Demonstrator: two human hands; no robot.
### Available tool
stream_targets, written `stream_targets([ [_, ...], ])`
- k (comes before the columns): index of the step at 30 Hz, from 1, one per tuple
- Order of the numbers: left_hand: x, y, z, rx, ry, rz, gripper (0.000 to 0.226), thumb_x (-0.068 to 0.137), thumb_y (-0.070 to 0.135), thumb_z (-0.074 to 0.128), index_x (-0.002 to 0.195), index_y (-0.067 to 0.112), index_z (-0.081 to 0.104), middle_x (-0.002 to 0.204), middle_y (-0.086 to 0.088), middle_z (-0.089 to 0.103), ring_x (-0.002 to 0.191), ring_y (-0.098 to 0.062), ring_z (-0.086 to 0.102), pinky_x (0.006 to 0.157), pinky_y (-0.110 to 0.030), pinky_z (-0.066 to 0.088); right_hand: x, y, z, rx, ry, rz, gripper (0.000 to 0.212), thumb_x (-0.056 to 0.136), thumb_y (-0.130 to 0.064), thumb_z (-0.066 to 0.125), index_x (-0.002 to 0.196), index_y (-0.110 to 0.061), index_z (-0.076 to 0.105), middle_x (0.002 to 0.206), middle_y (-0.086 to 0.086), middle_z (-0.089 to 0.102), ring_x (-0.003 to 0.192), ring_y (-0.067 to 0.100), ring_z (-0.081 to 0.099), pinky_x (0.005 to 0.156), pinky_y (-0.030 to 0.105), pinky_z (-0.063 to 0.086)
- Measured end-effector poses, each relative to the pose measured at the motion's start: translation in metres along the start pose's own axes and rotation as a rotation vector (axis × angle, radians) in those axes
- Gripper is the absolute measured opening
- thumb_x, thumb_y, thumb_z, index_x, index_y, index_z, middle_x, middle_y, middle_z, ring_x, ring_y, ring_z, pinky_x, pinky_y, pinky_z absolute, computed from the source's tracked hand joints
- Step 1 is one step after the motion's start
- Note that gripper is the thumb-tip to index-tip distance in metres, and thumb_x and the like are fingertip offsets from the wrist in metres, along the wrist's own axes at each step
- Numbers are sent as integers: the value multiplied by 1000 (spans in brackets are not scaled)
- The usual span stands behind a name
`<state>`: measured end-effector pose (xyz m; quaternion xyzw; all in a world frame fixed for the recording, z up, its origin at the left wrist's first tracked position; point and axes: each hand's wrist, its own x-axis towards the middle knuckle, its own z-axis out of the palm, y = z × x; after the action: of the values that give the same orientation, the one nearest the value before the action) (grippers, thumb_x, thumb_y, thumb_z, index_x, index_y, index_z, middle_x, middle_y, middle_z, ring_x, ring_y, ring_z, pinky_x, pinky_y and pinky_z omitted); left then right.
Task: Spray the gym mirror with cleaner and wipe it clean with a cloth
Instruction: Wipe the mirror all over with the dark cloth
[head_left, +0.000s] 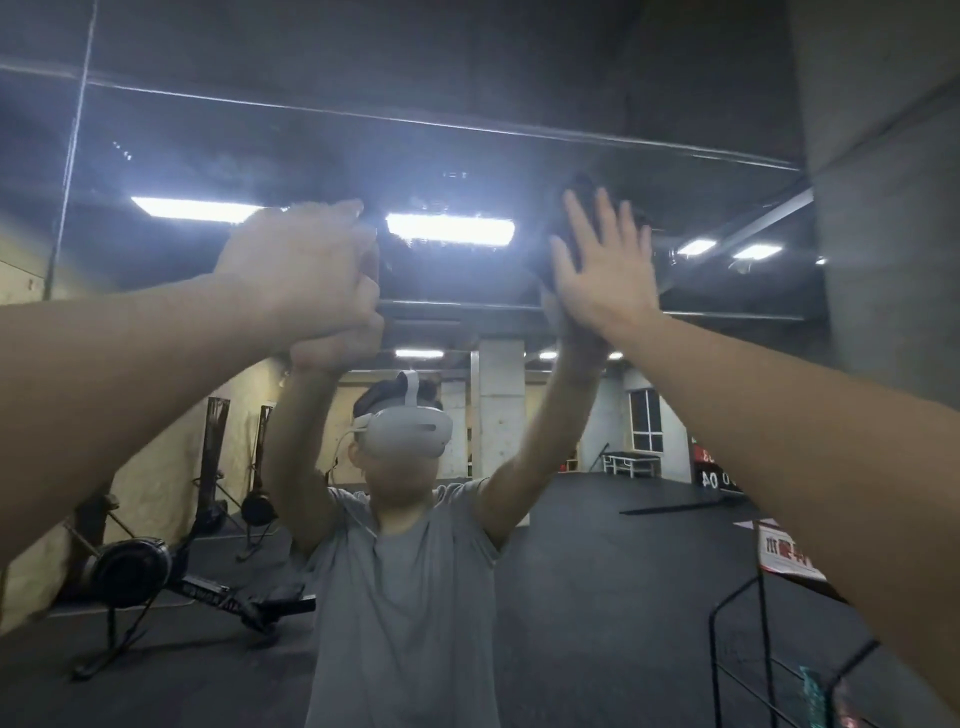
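1. Right hand (605, 265): fingers straight and spread, palm pressing a dark cloth (566, 228) flat against the mirror (597, 571), high up near the top edge. Only the cloth's dark edge shows past the fingers.
2. Left hand (306, 270): raised to about the same height, fingers curled into a fist around something dark; likely the spray bottle (375, 260), but it's almost fully hidden by the fist, so can't confirm.
3. Hands are well apart, both arms stretched up and forward.
4. Mirror fills most of the view; it reflects the person in a grey T-shirt wearing a white headset (408, 431), plus ceiling lights.
5. Reflected room: rowing machine (156, 577) on the dark floor at left, white bench (631, 462) far back right.
6. Lower right: black wire rack (743, 649); its contents are too blurred to tell.
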<state>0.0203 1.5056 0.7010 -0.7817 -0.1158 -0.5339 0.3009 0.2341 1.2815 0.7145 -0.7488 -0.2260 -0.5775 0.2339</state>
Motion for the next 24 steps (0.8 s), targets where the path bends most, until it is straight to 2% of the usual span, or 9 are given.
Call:
stream_targets([
  [2,7,3,0,8,13,32,36,90,36,49,118,16,59,135,-9,49,113,-31,55,84,-44,51,0,32,-6,33,-1,148,62,106,-54,24,164,-36,9,173,4,2,158,30,0,127,49,-2],
  [4,16,7,-4,-27,-9,-1,37,91,33,48,123,15,56,138,-11,48,113,-34,56,86,-46,51,8,47,-11,86,-25,327,64,105,-56,22,164,-37,6,173,3,-2,158,31,-4,127,49,-5],
  [6,22,10,-3,-72,-67,-43,31,93,31,46,116,14,57,121,-8,57,105,-35,59,85,-47,52,18,46,-11,121,-36,452,64,105,-55,20,164,-38,2,172,2,-5,158,31,-7,126,50,-7],
  [8,24,8,-3,-71,-82,-66,25,93,31,46,107,14,57,97,-4,59,92,-32,57,82,-45,52,28,35,-11,117,-3,477,62,106,-51,19,164,-38,1,172,0,-5,158,32,-7,126,51,-8],
  [11,28,8,-7,-33,-107,-67,23,95,29,45,102,13,59,86,-4,56,85,-29,51,77,-40,50,46,6,-12,81,10,328,60,108,-48,18,164,-35,2,172,0,-4,158,32,-7,126,52,-8],
  [15,30,14,-8,26,-99,-79,19,99,32,44,95,14,52,72,3,35,85,-25,44,72,-36,40,69,-68,-10,19,0,8,61,107,-50,19,164,-36,3,172,-3,-4,158,30,-8,126,52,-8],
  [20,33,11,2,41,-46,-102,36,94,40,44,110,14,63,83,-4,53,82,-25,48,68,-35,38,67,-132,-3,-46,-113,-469,58,107,-53,20,163,-40,7,172,-5,-3,158,26,-10,126,49,-12],
  [22,32,12,3,60,-45,-109,38,94,41,44,116,17,63,94,-7,60,84,-26,49,69,-35,38,66,-124,-4,-54,-112,-533,58,107,-55,21,162,-42,9,172,-6,0,158,23,-7,127,47,-9],
  [24,32,13,3,84,-42,-111,34,96,39,44,116,15,60,92,-6,58,85,-27,47,70,-35,36,68,-106,-4,-65,-72,-508,59,106,-58,22,162,-43,10,172,-7,2,159,22,-4,127,45,-7],
])
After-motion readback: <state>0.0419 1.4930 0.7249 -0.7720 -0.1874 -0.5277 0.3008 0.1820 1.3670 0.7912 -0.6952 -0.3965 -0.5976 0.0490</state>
